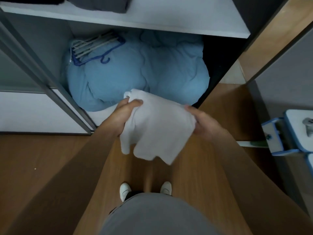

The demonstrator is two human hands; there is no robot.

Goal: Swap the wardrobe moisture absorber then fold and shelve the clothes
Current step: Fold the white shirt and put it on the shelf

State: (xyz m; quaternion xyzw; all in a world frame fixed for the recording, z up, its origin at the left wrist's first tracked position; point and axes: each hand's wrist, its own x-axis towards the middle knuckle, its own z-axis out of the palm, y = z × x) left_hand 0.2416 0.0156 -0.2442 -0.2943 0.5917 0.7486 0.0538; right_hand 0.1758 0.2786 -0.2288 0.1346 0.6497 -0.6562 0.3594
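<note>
White garment (157, 126) hung btwn both hands in front of the open wardrobe, above the wood floor (50, 167); long axis ran upper-left to lower-right, loose ends drooping down toward the feet. Left hand (122, 116) clamped on its upper-left corner, right hand (201, 122) gripped the right edge. Just behind it, a blue duvet (144, 72) filled the bottom compartment, w/ hangers (94, 48) on top. White shelf (152, 19) above had bare room on the right; dark folded clothes (101, 4) there cut off by the frame edge.

Dim, soft indoor light; edges bend with wide-angle distortion.
</note>
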